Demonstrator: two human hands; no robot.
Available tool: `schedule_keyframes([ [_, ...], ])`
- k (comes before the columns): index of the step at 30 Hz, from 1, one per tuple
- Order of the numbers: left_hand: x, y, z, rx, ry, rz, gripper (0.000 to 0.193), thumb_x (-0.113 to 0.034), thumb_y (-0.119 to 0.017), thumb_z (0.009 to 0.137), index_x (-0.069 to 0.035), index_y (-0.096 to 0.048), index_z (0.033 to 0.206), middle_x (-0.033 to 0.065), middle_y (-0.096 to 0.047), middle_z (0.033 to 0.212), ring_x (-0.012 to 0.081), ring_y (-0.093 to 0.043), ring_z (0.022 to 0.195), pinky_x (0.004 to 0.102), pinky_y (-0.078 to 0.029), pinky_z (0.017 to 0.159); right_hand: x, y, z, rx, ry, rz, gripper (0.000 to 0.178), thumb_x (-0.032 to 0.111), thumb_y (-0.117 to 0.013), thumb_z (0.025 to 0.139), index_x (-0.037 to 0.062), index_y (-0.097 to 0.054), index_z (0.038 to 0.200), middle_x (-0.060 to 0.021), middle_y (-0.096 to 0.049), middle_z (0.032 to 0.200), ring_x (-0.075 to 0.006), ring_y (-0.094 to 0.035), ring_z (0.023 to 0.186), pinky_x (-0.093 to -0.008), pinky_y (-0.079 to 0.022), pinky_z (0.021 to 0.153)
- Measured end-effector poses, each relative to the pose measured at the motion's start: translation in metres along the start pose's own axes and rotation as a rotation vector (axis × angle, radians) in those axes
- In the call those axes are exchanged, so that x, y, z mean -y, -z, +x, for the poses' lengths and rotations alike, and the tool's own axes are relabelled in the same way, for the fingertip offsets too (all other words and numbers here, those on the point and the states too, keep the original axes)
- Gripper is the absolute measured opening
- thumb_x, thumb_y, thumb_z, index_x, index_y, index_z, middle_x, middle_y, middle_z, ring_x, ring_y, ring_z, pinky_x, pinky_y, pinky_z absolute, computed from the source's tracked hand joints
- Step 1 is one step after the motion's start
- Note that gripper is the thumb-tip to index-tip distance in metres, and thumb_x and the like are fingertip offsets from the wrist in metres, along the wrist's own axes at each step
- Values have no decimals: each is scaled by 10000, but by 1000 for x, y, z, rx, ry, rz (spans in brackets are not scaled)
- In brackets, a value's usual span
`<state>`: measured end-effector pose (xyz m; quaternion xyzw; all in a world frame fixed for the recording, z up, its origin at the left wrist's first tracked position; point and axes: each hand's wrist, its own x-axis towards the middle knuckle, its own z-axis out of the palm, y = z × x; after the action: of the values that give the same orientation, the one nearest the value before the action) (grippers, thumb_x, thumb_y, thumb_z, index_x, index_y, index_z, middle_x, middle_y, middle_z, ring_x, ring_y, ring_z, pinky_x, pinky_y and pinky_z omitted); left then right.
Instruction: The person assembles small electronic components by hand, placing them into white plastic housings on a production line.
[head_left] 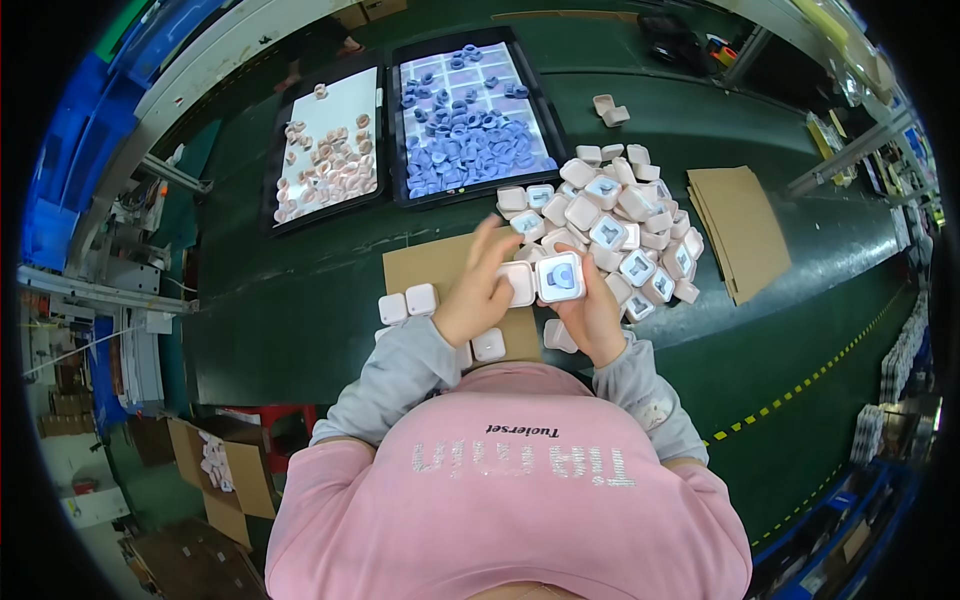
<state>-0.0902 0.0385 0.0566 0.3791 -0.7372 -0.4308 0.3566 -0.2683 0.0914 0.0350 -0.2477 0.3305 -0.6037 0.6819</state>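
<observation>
1 open case rests in grasping right fingers, left fingers spread, bare table reaching its left edge.

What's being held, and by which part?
An open pale case, its right edge in the right hand; whether the left hand also grips is unclear.

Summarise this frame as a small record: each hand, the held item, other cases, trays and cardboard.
Left hand: fingers spread beside the held case; contact unclear
Right hand: gripping the held case
Held case: open, blue piece in its right half
Other cases: large pile beyond the right hand; closed cases near the left hand
Left tray: beige pieces
Right tray: many blue pieces
Cardboard: sheet by the left hand, flat pieces far right
</observation>
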Motion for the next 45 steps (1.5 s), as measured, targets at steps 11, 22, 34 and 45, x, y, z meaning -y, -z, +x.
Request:
schedule_keyframes([
  [11, -2, -18, 1, 47, -262, 256, 223, -111, -724, 698, -66, -593, 873, 113, -458, 1070, 334, -438, 1057, 425, -345, 929, -9, -4, -5, -99, 70, -313, 379, 305, -451, 961, 83, -420, 1266, -78, -511, 1123, -137, -512, 994, -274, -452, 814],
  [22, 0, -27, 3, 317, -68, -303, 151, -135, -699, 777, -68, -587, 853, 69, -360, 1028, 220, -382, 1030, 336, -296, 945, 18, 13, 2, 85, -134, -137, 262, 216, -496, 916, 39, -564, 1096, -24, -583, 888, -82, -566, 800, -217, -451, 669],
  [34, 35, 9, 76, -284, -209, -34, 198, -108, -730, 715, -51, -548, 768, 76, -476, 908, 231, -488, 891, 309, -399, 814, 42, 54, 45, -306, -27, -207, 303, 163, -465, 905, 34, -409, 1173, -129, -559, 1034, -266, -645, 719, -298, -568, 559],
  [45, 107, 45, 84, 104, -169, 479, 456, -312, -659, 768, -34, -563, 1116, 202, -581, 1062, 363, -566, 958, 433, -463, 825, 135, 232, 169, -814, 198, -810, 478, 184, -542, 803, -16, -455, 1228, -152, -555, 1121, -233, -558, 988, -335, -454, 817],
])
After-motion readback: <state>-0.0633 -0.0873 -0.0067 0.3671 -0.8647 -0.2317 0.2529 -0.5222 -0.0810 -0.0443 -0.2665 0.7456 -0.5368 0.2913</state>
